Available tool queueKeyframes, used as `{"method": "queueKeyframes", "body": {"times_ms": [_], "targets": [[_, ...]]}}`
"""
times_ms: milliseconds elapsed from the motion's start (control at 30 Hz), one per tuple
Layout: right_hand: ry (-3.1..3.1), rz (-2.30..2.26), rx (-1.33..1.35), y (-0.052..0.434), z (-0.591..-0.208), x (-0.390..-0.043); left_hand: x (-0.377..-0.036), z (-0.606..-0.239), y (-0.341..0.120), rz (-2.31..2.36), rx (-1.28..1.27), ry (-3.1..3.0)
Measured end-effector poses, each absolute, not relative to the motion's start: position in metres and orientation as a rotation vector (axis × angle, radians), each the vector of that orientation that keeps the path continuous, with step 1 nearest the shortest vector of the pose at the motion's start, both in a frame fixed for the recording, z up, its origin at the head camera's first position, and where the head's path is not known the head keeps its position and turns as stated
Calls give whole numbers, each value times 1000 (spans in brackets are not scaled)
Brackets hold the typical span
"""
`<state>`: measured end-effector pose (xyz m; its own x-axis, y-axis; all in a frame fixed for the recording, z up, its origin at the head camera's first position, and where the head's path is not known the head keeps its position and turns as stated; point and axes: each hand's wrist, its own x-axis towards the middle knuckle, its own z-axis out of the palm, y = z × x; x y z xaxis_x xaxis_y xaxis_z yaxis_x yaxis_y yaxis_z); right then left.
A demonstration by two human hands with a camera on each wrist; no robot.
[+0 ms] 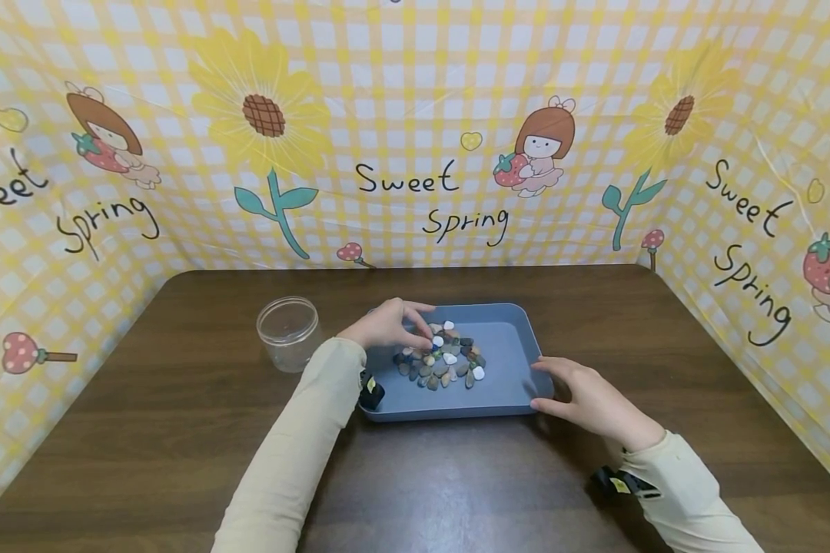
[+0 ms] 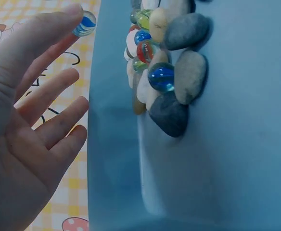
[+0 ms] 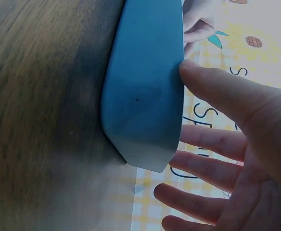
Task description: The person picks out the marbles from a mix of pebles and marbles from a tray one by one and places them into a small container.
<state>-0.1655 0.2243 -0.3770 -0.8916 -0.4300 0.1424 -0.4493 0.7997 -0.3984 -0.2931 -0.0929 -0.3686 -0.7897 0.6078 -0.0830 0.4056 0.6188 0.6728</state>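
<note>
My left hand is above the left part of a blue-grey tray. Between its thumb and forefinger it pinches a clear glass marble with a blue and white swirl; the other fingers are spread. Below lies a heap of smooth pebbles in grey, tan and white, mixed with glass marbles such as a blue one and a red one. At the tray's right end my right hand touches the rim, its thumb at the near corner and its fingers extended along the side.
A clear, round, lidless jar stands on the brown wooden table, left of the tray and near my left forearm. A yellow checked cloth with printed flowers and lettering hangs around the back and sides.
</note>
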Motion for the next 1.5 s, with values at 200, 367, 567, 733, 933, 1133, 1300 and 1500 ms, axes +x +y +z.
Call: {"method": "queueKeyframes", "body": {"times_ms": [200, 367, 567, 733, 933, 1133, 1300, 1500], "targets": [[-2939, 669, 719, 224, -377, -166, -291, -364, -92, 964, 840, 2557], [-2937, 669, 723, 224, -377, -166, -290, -359, -91, 973, 853, 2559], [-2937, 664, 724, 225, -376, -167, -289, -351, -90, 966, 893, 2588], [-2934, 660, 726, 225, -376, -167, -289, -347, -90, 969, 943, 2594], [-2937, 660, 726, 225, -376, -167, -288, -343, -92, 1000, 970, 2589], [-2946, 664, 722, 225, -376, -168, -285, -339, -97, 1085, 942, 2584], [-2950, 671, 720, 225, -376, -167, -282, -336, -102, 1121, 937, 2601], [-2943, 665, 722, 225, -377, -166, -279, -331, -106, 1126, 964, 2638]]}}
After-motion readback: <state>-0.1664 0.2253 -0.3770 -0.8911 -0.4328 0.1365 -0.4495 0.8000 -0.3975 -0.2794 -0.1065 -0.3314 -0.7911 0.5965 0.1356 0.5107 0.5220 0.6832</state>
